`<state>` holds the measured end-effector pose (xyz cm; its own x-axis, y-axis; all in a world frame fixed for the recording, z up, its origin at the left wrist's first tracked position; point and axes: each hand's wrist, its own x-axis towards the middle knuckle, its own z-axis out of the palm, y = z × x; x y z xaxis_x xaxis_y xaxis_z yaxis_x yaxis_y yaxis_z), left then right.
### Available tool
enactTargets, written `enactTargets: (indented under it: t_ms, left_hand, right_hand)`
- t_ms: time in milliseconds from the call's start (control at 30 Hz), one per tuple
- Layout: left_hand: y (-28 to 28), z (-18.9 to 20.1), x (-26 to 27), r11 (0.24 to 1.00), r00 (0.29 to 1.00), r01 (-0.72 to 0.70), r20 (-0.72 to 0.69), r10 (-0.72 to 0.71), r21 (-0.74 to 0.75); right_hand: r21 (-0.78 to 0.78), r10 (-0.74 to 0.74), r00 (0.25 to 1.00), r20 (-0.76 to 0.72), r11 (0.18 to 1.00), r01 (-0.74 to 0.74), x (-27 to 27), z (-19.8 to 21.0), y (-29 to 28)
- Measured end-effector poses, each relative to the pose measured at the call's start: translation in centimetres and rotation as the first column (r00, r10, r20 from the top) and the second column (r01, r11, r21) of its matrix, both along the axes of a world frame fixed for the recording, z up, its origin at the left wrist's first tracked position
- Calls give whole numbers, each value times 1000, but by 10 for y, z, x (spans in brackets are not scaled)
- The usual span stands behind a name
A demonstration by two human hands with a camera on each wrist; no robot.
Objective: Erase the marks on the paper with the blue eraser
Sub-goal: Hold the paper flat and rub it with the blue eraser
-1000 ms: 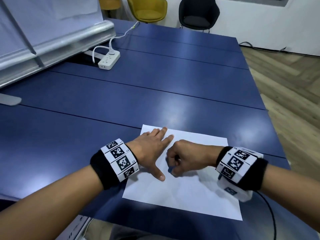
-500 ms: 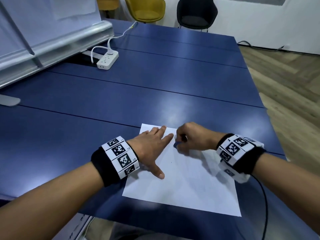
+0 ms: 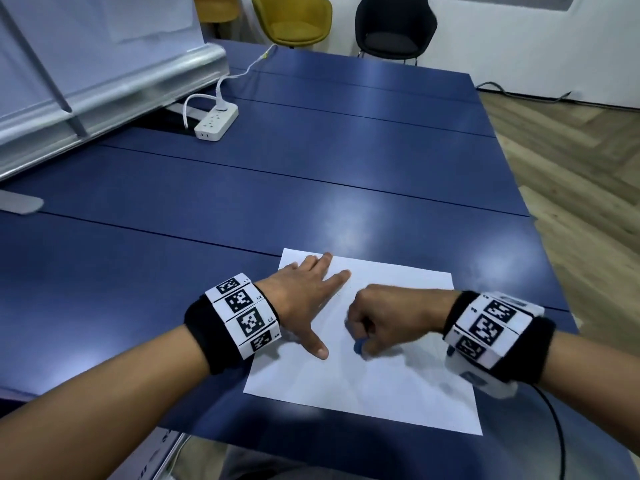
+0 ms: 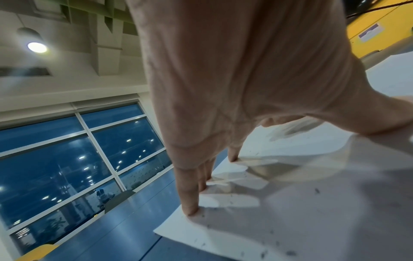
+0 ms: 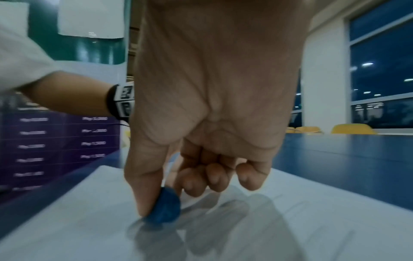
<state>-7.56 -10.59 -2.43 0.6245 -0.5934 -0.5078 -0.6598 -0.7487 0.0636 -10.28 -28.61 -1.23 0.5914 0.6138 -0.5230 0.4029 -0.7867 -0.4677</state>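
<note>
A white sheet of paper [image 3: 398, 386] lies on the blue table [image 3: 311, 174] near its front edge. My left hand [image 3: 304, 296] lies flat on the sheet's left part, fingers spread and pressing it down; the left wrist view shows its fingertips [image 4: 190, 210] on the paper [image 4: 290, 211] amid dark eraser crumbs. My right hand [image 3: 384, 320] is curled into a fist at the sheet's middle and pinches the blue eraser [image 3: 360, 347]. In the right wrist view the blue eraser [image 5: 166, 208] sits between thumb and forefinger, its tip touching the paper [image 5: 290, 229]. Faint marks show near the left forefinger.
A white power strip [image 3: 216, 124] with its cable lies at the back left beside a whiteboard's metal ledge [image 3: 114, 95]. A yellow chair [image 3: 294, 19] and a black chair [image 3: 394, 26] stand behind the table. The table's right edge borders wooden floor [image 3: 571, 168].
My right hand has pulled the eraser back toward me, from the sheet's far part near the left forefinger to its middle. The left hand has stayed pressed on the paper.
</note>
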Motion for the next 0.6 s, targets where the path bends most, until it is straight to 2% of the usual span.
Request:
enactTargets:
  t_ms: [100, 133, 200, 267, 367, 467, 533, 600]
  left_hand:
    - [0, 3, -1, 1000, 1000, 4, 4, -4, -9]
    - [0, 4, -2, 1000, 1000, 2, 7, -2, -11]
    - [-1, 5, -4, 1000, 1000, 1, 24, 0, -8]
    - [-1, 6, -4, 1000, 999, 4, 37, -3, -5]
    - [-2, 7, -4, 1000, 999, 1, 35, -1, 2]
    - [-2, 9, -6, 1000, 999, 7, 45, -8, 9]
    - [-2, 9, -7, 1000, 999, 5, 46, -5, 7]
    - [-2, 8, -5, 1000, 999, 1, 40, -1, 7]
  right_hand:
    - [29, -104, 977, 185, 995, 100, 13, 2, -6]
    - [24, -95, 980, 176, 995, 93, 10, 1, -7]
    - [-4, -19, 998, 60, 1000, 20, -4, -1, -3]
    - [-19, -10, 1000, -25, 1000, 9, -8, -2, -2]
    - [13, -163, 984, 76, 987, 162, 22, 1, -9]
    - [44, -300, 929, 215, 954, 298, 49, 0, -17]
    - [36, -309, 923, 229, 950, 310, 47, -4, -16]
    - [8, -248, 954, 169, 968, 251, 37, -5, -13]
